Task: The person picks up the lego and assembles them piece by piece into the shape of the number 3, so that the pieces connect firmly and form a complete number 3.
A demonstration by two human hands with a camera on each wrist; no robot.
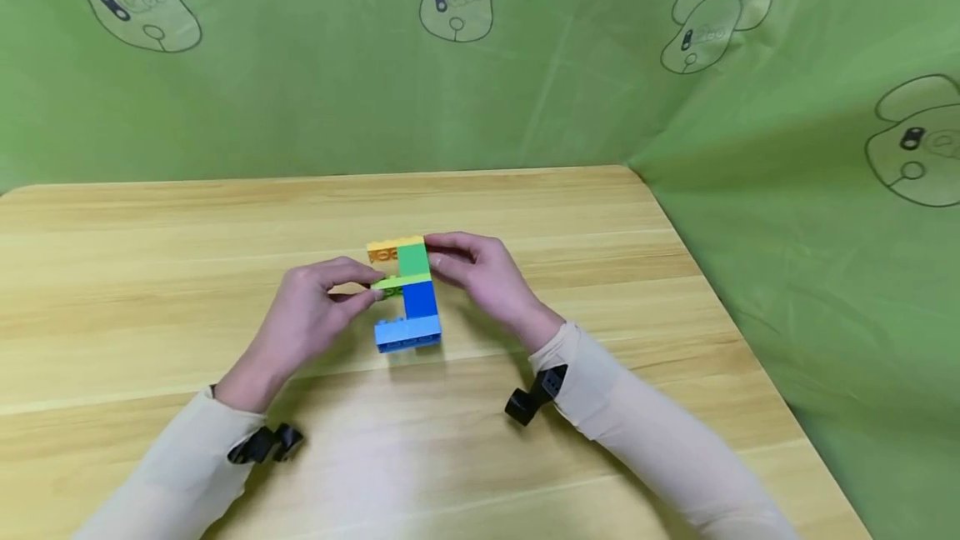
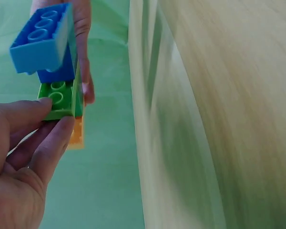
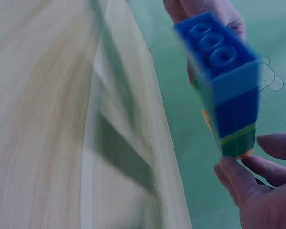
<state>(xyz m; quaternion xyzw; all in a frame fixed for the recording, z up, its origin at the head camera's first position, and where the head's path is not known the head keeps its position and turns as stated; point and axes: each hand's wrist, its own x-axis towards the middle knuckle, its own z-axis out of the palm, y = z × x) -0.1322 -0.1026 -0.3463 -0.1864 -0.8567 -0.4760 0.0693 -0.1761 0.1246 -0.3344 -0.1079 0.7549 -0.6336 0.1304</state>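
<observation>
An E-shaped block build of toy bricks is held over the table by both hands, its shadow beneath it. Its spine joins a green brick (image 1: 412,260) and a dark blue brick (image 1: 419,299). Three arms point left: an orange brick (image 1: 384,253) at the far end, a lime green brick (image 1: 390,282) in the middle and a light blue brick (image 1: 408,333) at the near end. My left hand (image 1: 311,307) pinches the lime brick's free end between thumb and fingers. My right hand (image 1: 487,282) grips the far end, around the green brick; its fingertips are partly hidden.
The wooden table (image 1: 187,257) has a rounded far right corner. A green curtain (image 1: 315,90) printed with bear heads hangs behind it and along the right side. Each sleeved wrist carries a small black camera (image 1: 534,396).
</observation>
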